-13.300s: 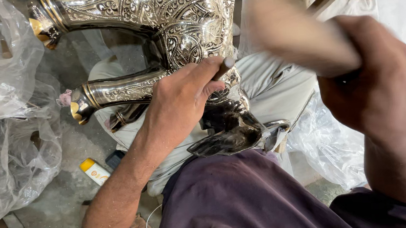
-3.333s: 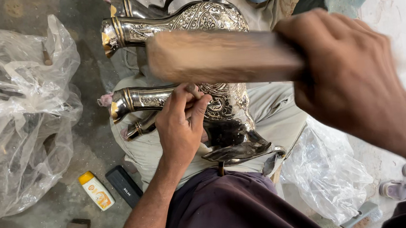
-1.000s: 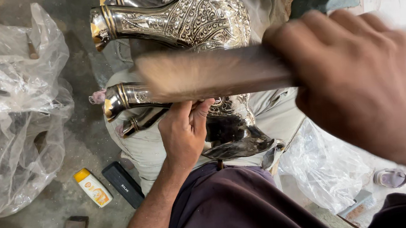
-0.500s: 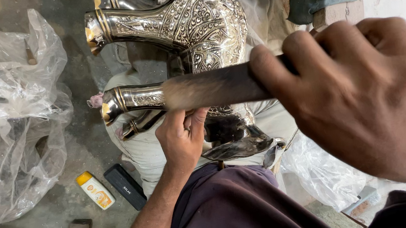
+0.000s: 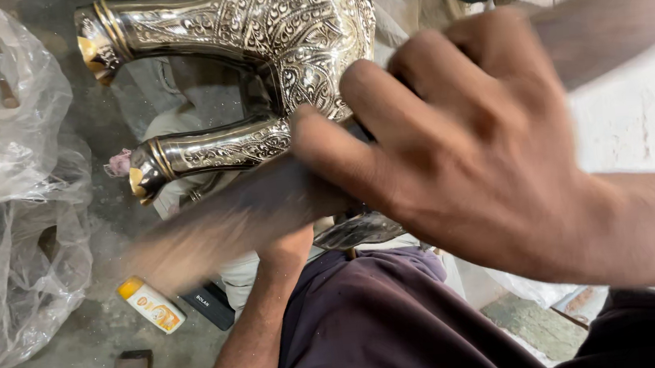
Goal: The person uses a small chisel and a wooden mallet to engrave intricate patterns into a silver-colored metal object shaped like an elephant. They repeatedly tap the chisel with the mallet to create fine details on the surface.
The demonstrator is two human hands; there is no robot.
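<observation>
The right hand (image 5: 477,153) grips a blurred wooden stick (image 5: 235,217), fingers wrapped around it, its long axis slanting from near left to far right. Behind it lie two engraved silver vessels (image 5: 280,28), necks pointing left across the lap. The left hand is hidden behind the stick, its fingers unreadable; one clear plastic bag (image 5: 9,199) crowds the left edge.

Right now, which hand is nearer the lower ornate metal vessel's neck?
Left. The left hand's forearm reaches up to the lower vessel neck, the hand itself hidden behind the wooden mallet. The right hand grips that mallet, raised above it toward the camera.
</observation>
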